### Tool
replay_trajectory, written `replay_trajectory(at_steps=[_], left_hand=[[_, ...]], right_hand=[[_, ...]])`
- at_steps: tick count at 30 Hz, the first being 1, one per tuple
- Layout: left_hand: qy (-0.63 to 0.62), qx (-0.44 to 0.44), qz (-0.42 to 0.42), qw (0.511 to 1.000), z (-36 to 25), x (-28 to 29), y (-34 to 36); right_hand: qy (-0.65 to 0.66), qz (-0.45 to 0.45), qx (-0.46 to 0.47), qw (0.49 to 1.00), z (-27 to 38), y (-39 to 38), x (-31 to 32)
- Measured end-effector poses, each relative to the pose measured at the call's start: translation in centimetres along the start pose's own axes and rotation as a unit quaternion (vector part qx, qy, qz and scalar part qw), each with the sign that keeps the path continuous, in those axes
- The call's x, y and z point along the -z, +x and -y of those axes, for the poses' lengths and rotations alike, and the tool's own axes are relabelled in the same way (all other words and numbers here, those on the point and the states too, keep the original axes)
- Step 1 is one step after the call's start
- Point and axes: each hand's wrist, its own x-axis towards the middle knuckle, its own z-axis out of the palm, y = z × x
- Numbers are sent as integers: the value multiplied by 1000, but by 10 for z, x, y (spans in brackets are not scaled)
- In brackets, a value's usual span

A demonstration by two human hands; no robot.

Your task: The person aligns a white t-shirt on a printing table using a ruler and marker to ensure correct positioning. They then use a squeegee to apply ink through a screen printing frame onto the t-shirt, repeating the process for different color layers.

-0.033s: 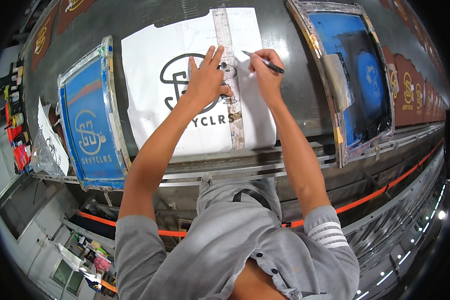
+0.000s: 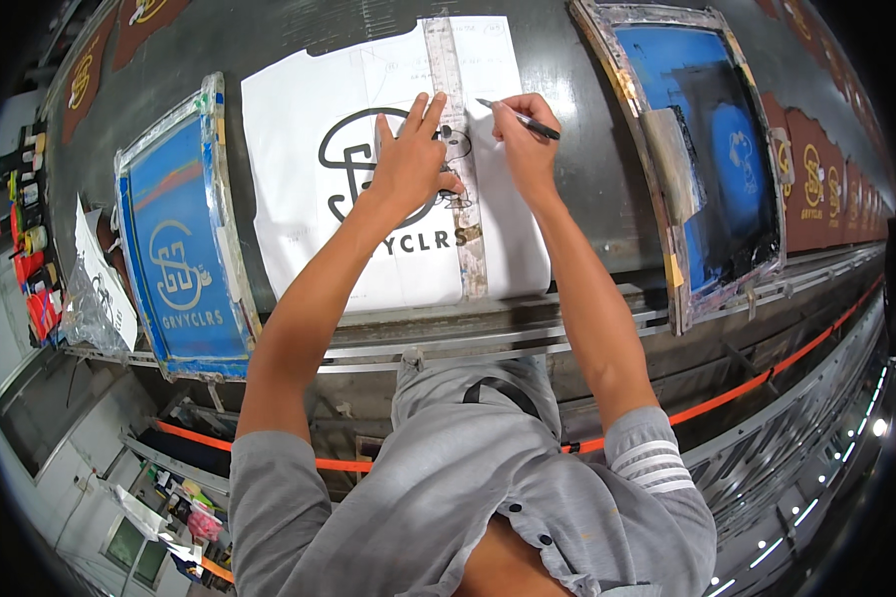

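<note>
Left hand [image 2: 408, 164] spread flat pinning the stiff, slippery ruler [image 2: 458, 159] mid-sheet on flimsy white paper [image 2: 299, 129]; right hand [image 2: 523, 144] pinches a light black pen [image 2: 523, 121].

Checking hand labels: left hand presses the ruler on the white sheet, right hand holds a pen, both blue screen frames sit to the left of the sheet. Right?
Not quite. The head view shows one blue screen frame on each side of the white sheet; the other lies right. Left hand presses the ruler; right hand holds the pen.

Bare grey table [image 2: 567, 179] between white sheet [image 2: 299, 129] and right-hand blue screen frame [image 2: 657, 199].
</note>
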Motion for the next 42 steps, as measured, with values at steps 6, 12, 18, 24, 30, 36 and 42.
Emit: replay_trajectory(at_steps=[6,12,18,24,30,36,42], left_hand=[[-17,0,-2,1000,1,-2,0],[-9,-3,-2,1000,2,-1,0],[-1,-5,-7,1000,2,-2,0],[4,-7,-7,1000,1,0,0],[10,-10,-18,1000,3,-4,1],[13,-13,-25,1000,5,-7,1],[18,-14,-26,999,7,-12,1]], right_hand=[[-64,-29,30,997,-24,15,-16],[-55,-21,19,998,-16,14,-19],[-53,-13,19,998,-12,13,-21],[-78,-4,52,996,-18,15,-19],[-161,3,120,980,-16,-15,-8],[-203,-3,131,970,-10,-68,7],[-231,10,93,968,-5,-130,31]])
